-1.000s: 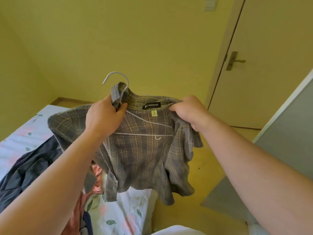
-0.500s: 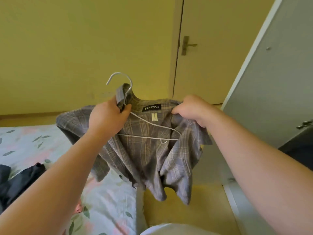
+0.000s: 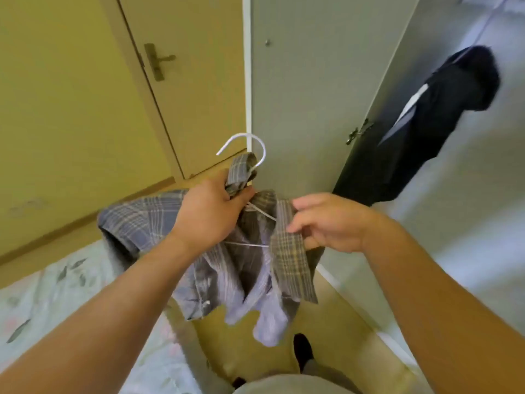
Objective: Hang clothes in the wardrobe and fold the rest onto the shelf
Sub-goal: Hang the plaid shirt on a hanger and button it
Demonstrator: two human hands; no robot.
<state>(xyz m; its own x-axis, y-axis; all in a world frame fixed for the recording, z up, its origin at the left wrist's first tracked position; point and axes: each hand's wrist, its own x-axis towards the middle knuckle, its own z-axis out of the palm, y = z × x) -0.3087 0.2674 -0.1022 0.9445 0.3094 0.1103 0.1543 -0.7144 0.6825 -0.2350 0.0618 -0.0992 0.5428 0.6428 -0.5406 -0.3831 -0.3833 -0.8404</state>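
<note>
Hanging step. Left grip [image 3: 210, 214] holds the white hanger [image 3: 252, 146] neck and plaid shirt [image 3: 289, 265] collar; right grip [image 3: 329, 223] pinches the shirt front, near the wardrobe door [image 3: 312, 81]. Next, probably: carry the hook right, into the wardrobe.

Both bare arms reach forward from the bottom corners, forearms angling inward. The left hand [image 3: 208, 214] is knuckles-up, fingers curled round the shirt [image 3: 289, 260] collar at the hanger [image 3: 263, 152] neck. The right hand [image 3: 329, 223] pinches the shirt's front edge between thumb and fingers.
</note>
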